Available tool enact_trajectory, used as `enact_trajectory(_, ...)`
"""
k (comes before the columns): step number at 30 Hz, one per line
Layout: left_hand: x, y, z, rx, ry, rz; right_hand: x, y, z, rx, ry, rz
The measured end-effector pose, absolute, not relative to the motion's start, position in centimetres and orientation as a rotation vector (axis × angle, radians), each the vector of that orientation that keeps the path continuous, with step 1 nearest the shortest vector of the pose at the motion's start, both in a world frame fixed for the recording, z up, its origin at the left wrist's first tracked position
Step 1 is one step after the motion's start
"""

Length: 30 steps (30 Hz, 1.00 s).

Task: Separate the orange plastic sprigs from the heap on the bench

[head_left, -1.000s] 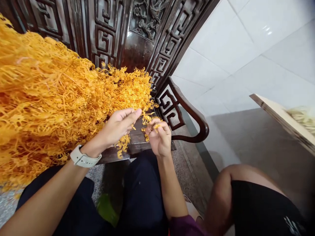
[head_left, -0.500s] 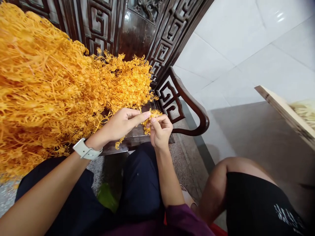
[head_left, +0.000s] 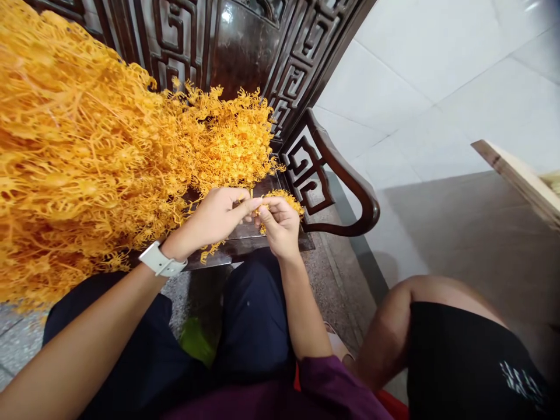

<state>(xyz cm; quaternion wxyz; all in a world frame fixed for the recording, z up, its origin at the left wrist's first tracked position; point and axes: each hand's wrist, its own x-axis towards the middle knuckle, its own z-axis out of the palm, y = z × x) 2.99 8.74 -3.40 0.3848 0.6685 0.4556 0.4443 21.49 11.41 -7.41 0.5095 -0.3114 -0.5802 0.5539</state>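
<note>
My left hand [head_left: 216, 217], with a pale watch strap on the wrist, is closed in a pinch. Its thumb and fingertips meet those of my right hand [head_left: 280, 230], also pinched. Between them is a small piece of orange-yellow plastic sprig [head_left: 258, 209], mostly covered by the fingers. Just beyond my right hand lies a small heap of similar frilly pieces [head_left: 291, 201] on the dark wooden bench [head_left: 245, 233]. A great pile of orange-yellow branched plastic sprigs [head_left: 96, 151] spreads from the left up to my left hand. One loose sprig [head_left: 210, 252] sits at the bench's front edge.
The bench has a carved back [head_left: 245, 52] and a curved armrest [head_left: 367, 210] at the right. Another person's bare knee [head_left: 420, 291] and black shorts [head_left: 464, 356] are close on my right. A wooden board [head_left: 516, 175] juts in at the far right.
My right hand has drawn in to the left, so the fingertips of both hands now meet. More of the small heap shows behind it. The view has shifted slightly.
</note>
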Motion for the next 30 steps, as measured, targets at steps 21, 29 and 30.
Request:
enact_trajectory(21,5.7,8.2,-2.7,0.418,0.528,1.401,20.7,10.2,-5.3,-0.418,-1.212,1.584)
enact_trajectory(29,0.3,9.3,0.7,0.340,0.662,1.583,23.4,14.0,-6.6,-0.762,-0.803,1.315)
enact_trajectory(30,0.1,9.3,0.4,0.380,0.682,1.582,24.2,14.9,-7.3,-0.865,-0.718,1.247)
